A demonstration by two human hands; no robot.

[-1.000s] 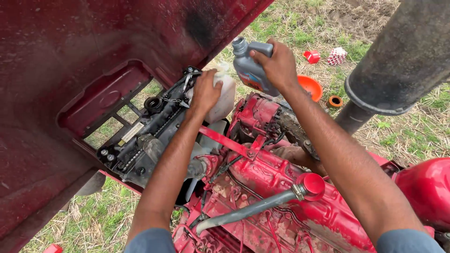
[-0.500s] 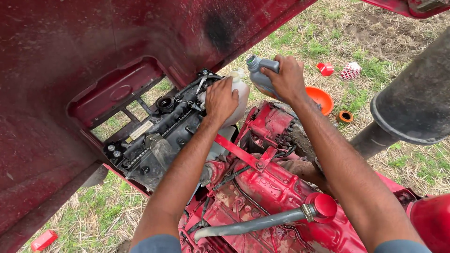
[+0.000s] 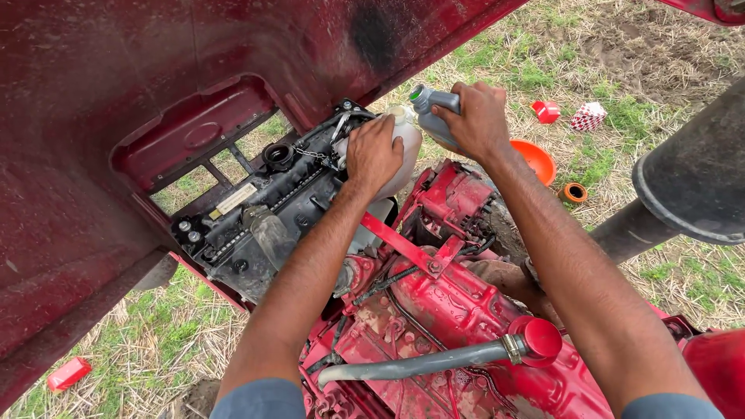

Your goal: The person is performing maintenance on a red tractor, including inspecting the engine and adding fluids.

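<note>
The left hand (image 3: 374, 155) covers most of the white plastic reservoir (image 3: 407, 143), fingers pressed on it; just beside it, the right hand (image 3: 475, 120) grips a tilted grey plastic bottle (image 3: 431, 109).

Grey bottle (image 3: 431, 116) tilted (uncapped), beside white reservoir (image 3: 405, 147)

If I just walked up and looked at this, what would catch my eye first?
Probably the bright red engine filling the lower middle, under a raised red hood at upper left. Right above it, the right hand tips a grey bottle toward a white tank, which the left hand steadies. An orange funnel lies on the grass beyond.
</note>
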